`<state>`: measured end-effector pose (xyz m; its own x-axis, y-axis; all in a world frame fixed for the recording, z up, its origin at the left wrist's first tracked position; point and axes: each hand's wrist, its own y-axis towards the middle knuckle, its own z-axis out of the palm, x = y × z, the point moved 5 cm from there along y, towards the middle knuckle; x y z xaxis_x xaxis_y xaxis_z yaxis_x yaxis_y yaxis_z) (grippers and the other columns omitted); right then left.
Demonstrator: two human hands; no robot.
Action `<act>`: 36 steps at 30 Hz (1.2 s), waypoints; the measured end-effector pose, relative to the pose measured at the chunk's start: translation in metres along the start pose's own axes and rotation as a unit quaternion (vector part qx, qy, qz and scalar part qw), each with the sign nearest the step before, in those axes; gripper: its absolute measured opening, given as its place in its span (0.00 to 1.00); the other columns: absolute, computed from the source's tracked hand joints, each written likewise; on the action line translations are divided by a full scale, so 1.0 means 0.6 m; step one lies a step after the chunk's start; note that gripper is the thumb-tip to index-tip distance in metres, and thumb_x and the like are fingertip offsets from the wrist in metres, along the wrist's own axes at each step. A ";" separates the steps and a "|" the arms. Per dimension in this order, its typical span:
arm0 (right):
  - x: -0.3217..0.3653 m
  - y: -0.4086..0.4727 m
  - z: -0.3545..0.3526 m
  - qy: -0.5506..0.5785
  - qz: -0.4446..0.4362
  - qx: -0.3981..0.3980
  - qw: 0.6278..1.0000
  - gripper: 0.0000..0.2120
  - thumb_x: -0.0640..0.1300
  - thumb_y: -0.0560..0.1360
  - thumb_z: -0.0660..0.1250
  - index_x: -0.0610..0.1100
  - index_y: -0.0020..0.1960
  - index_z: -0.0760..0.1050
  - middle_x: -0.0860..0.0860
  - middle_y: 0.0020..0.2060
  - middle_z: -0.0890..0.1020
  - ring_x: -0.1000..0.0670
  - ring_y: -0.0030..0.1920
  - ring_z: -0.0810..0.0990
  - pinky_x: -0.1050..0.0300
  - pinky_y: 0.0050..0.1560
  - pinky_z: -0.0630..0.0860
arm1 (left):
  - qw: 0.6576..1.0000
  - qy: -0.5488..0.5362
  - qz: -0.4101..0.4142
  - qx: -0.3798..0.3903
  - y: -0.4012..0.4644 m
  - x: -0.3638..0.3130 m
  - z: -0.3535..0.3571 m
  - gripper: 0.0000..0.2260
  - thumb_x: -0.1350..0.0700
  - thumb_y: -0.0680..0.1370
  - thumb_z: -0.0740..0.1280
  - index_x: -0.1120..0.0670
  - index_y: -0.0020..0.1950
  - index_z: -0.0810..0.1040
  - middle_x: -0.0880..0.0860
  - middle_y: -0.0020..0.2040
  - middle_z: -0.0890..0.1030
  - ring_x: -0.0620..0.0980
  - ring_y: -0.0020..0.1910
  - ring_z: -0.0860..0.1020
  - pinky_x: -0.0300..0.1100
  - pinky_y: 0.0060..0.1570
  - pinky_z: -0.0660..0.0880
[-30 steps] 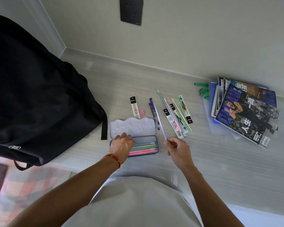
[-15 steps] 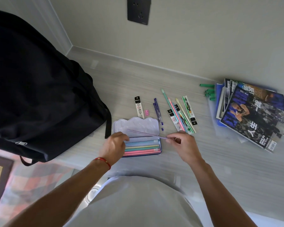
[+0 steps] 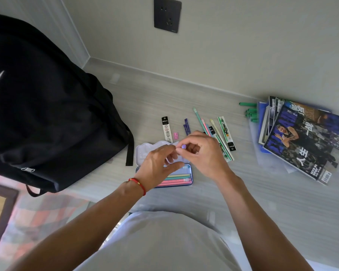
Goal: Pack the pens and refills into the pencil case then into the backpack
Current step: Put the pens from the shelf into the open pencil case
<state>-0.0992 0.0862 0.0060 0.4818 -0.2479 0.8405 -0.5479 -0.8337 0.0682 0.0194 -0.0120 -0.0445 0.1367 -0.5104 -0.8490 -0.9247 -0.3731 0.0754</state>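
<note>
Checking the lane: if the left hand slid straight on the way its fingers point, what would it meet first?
Likely the right hand, just ahead of the left hand over the open case; depth is unclear.

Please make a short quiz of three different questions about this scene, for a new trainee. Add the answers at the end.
1. True or false: the pencil case is closed.
2. What does the right hand pinch? A) a purple-tipped pen B) the pink sharpener C) a magazine
3. Fill in: the black backpack stands to the ____ of the case.

Key
1. False: its lid is open and coloured pens lie inside.
2. A. The left hand is beside it over the case, but whether it grips the pen is unclear.
3. left
</note>
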 end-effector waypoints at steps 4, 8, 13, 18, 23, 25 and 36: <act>0.012 -0.001 0.017 0.030 -0.020 0.016 0.999 0.04 0.40 0.71 0.78 0.44 0.45 0.86 0.49 0.41 0.81 0.47 0.34 0.80 0.49 0.39 0.78 | 1.000 0.019 0.024 -0.004 0.006 -0.007 -0.010 0.10 0.53 0.76 0.73 0.57 0.52 0.77 0.51 0.42 0.79 0.48 0.37 0.78 0.42 0.38 0.78; -0.001 -0.005 0.031 0.049 -0.018 0.035 0.998 0.15 0.46 0.71 0.78 0.48 0.57 0.84 0.52 0.46 0.81 0.52 0.40 0.81 0.59 0.42 0.79 | 0.996 -0.054 -0.042 -0.054 0.000 0.016 -0.022 0.03 0.65 0.78 0.67 0.59 0.49 0.79 0.53 0.36 0.80 0.46 0.33 0.78 0.42 0.37 0.78; -0.098 -0.037 0.056 -0.075 0.090 0.138 0.984 0.07 0.47 0.77 0.73 0.48 0.53 0.85 0.52 0.43 0.86 0.54 0.39 0.80 0.56 0.40 0.76 | 0.857 -0.412 -0.287 -0.121 -0.031 0.084 -0.030 0.08 0.61 0.79 0.67 0.66 0.49 0.80 0.65 0.42 0.83 0.59 0.39 0.82 0.49 0.45 0.82; -0.120 -0.056 0.085 -0.073 0.100 0.137 0.983 0.11 0.50 0.80 0.68 0.45 0.43 0.81 0.47 0.31 0.78 0.45 0.33 0.75 0.51 0.33 0.69 | 0.814 -0.455 -0.349 -0.089 -0.060 0.142 -0.033 0.05 0.61 0.79 0.67 0.62 0.49 0.81 0.59 0.44 0.84 0.54 0.41 0.83 0.42 0.43 0.81; -0.147 -0.054 0.091 -0.165 0.094 0.148 0.971 0.08 0.49 0.77 0.71 0.48 0.40 0.81 0.49 0.32 0.78 0.51 0.31 0.75 0.54 0.32 0.68 | 0.930 -0.138 -0.331 -0.084 -0.088 0.193 -0.048 0.03 0.54 0.73 0.75 0.53 0.42 0.83 0.52 0.36 0.82 0.49 0.34 0.78 0.43 0.38 0.79; -0.162 -0.058 0.092 -0.168 0.103 0.147 0.969 0.08 0.50 0.77 0.71 0.48 0.41 0.82 0.49 0.35 0.78 0.51 0.35 0.77 0.51 0.34 0.73 | 0.957 -0.012 -0.283 -0.061 -0.094 0.194 -0.051 0.03 0.50 0.73 0.73 0.48 0.41 0.83 0.51 0.38 0.82 0.48 0.36 0.78 0.40 0.38 0.77; -0.194 -0.078 0.104 -0.188 0.170 0.092 0.963 0.11 0.52 0.74 0.74 0.49 0.55 0.84 0.53 0.49 0.79 0.54 0.43 0.78 0.60 0.42 0.72 | 0.962 0.253 -0.094 -0.035 -0.115 0.188 -0.036 0.07 0.54 0.78 0.66 0.54 0.47 0.83 0.51 0.45 0.77 0.52 0.43 0.77 0.45 0.39 0.79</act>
<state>-0.0868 0.1233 -0.1285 0.5285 -0.6536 0.5418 -0.6040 -0.7380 -0.3010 0.1064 -0.0605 -0.1343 0.4709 -0.7347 -0.4884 -0.8432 -0.5376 -0.0043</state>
